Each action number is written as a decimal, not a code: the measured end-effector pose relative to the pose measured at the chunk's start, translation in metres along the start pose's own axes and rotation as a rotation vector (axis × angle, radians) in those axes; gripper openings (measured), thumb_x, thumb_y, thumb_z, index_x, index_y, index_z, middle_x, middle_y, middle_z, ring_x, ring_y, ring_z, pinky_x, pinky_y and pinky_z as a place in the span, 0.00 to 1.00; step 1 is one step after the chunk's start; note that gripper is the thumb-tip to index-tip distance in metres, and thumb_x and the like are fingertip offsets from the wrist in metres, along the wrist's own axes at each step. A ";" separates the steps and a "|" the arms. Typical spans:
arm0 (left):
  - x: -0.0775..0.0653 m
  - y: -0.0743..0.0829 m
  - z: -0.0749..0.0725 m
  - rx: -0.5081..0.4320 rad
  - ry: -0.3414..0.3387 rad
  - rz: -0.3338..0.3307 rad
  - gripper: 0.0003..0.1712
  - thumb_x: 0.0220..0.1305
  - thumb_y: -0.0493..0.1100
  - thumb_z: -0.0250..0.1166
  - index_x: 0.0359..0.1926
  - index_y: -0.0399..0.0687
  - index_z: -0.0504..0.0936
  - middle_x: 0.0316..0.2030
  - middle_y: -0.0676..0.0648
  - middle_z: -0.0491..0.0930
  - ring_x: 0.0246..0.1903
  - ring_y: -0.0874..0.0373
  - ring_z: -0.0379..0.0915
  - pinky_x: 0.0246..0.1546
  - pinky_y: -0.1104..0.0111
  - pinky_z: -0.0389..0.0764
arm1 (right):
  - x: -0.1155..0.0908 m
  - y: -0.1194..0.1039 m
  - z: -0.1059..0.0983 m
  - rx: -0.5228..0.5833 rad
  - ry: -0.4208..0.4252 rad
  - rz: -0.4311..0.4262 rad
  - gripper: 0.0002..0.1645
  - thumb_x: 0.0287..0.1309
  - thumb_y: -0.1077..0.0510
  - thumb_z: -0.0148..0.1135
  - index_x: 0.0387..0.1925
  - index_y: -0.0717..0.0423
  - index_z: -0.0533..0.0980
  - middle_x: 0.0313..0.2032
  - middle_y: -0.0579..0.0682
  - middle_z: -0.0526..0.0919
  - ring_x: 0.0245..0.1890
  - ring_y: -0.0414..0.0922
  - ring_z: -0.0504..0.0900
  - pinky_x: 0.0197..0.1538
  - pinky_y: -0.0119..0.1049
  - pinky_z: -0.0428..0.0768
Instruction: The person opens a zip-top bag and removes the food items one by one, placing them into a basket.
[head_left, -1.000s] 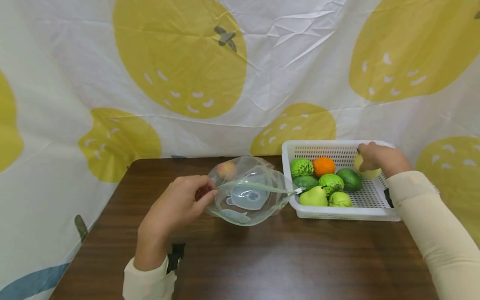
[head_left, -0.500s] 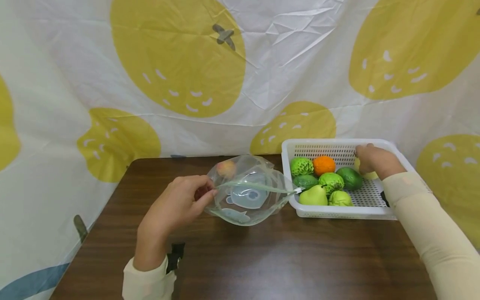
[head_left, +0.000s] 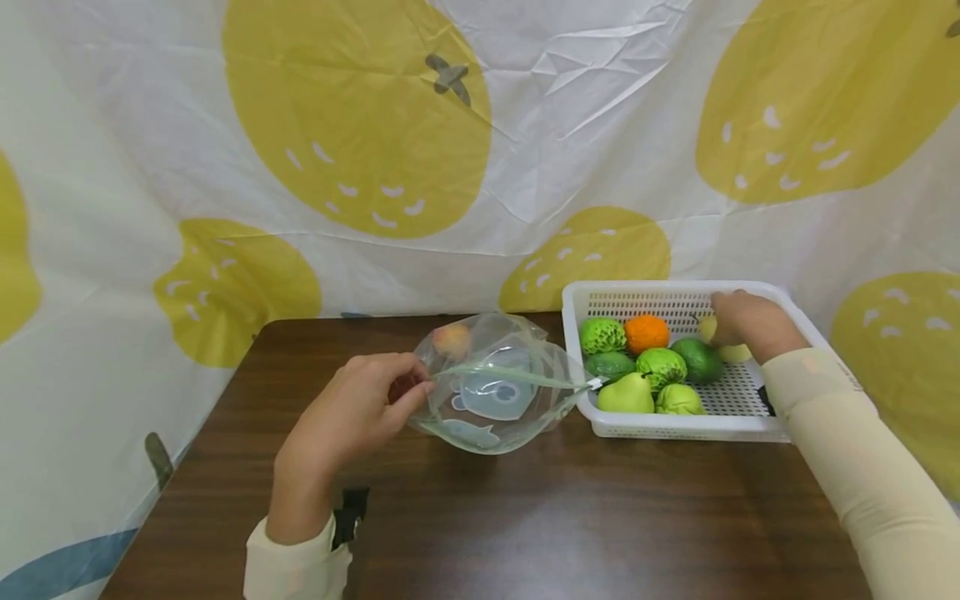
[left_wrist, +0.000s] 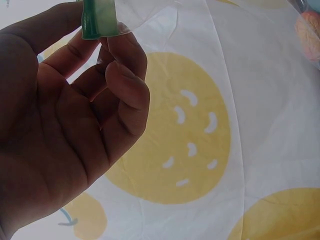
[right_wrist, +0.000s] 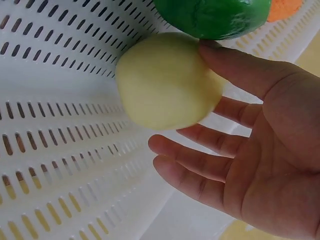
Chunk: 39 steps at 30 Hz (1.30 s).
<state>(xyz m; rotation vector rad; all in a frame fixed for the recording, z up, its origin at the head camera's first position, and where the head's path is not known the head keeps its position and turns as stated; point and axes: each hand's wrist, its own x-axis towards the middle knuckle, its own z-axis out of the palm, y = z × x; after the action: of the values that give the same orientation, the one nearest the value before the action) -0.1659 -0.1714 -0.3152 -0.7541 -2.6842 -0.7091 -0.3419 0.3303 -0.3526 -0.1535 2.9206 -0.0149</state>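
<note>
At the left, my left hand (head_left: 352, 412) pinches the rim of a clear zip bag (head_left: 555, 408) with green edging, printed with a pale blue animal. In the left wrist view, the bag's green edge (left_wrist: 99, 19) sits between thumb and fingertips. The bag's mouth gapes, and a peach (head_left: 452, 340) shows inside. My right hand (head_left: 761, 323) reaches into the white basket (head_left: 693, 427) and holds a pale yellow, rounded fruit (right_wrist: 165, 82) with a thin stem. In the right wrist view, the thumb lies along one side of it and the fingers behind it, beside a dark green avocado (right_wrist: 215, 17).
Several other fruits sit in the basket, among them an orange (head_left: 647, 333), a green pear (head_left: 627, 394) and bumpy green fruits (head_left: 662, 367). The bag's zip slider (head_left: 595, 383) overlaps the basket's left rim. A patterned cloth (head_left: 420, 267) hangs behind the wooden table (head_left: 600, 517).
My right hand has shifted slightly left within the basket along with the pale yellow fruit, whose stem now shows. The left hand and the bag have stayed in place.
</note>
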 end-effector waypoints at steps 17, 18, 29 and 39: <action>-0.001 0.002 -0.002 0.007 0.000 0.000 0.03 0.64 0.40 0.69 0.33 0.50 0.84 0.22 0.57 0.76 0.23 0.64 0.69 0.27 0.70 0.74 | -0.035 -0.059 -0.043 -0.017 0.102 -0.055 0.32 0.63 0.64 0.53 0.67 0.72 0.63 0.61 0.79 0.64 0.57 0.73 0.71 0.54 0.66 0.73; -0.001 0.002 -0.002 0.008 0.000 0.001 0.03 0.64 0.40 0.69 0.33 0.50 0.84 0.22 0.57 0.76 0.23 0.64 0.69 0.27 0.70 0.74 | -0.039 -0.066 -0.046 -0.019 0.119 -0.068 0.31 0.64 0.64 0.53 0.67 0.71 0.63 0.61 0.78 0.65 0.56 0.73 0.72 0.53 0.66 0.74; -0.002 -0.002 -0.001 0.007 0.022 0.011 0.03 0.64 0.40 0.70 0.32 0.49 0.84 0.23 0.57 0.77 0.24 0.65 0.70 0.28 0.70 0.75 | -0.102 -0.147 -0.073 -0.005 0.366 -0.217 0.29 0.71 0.58 0.55 0.69 0.61 0.65 0.63 0.65 0.70 0.50 0.62 0.79 0.47 0.58 0.79; -0.003 -0.002 -0.001 -0.010 0.041 0.010 0.03 0.64 0.39 0.70 0.33 0.49 0.84 0.26 0.56 0.80 0.26 0.66 0.73 0.29 0.70 0.78 | -0.169 -0.192 -0.071 0.046 0.746 -0.546 0.25 0.65 0.60 0.64 0.62 0.56 0.74 0.52 0.56 0.80 0.41 0.55 0.84 0.39 0.51 0.81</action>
<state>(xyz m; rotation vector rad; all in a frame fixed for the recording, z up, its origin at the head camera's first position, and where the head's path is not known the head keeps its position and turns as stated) -0.1642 -0.1745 -0.3168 -0.7474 -2.6400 -0.7283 -0.1738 0.1572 -0.2435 -1.1557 3.4708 -0.2801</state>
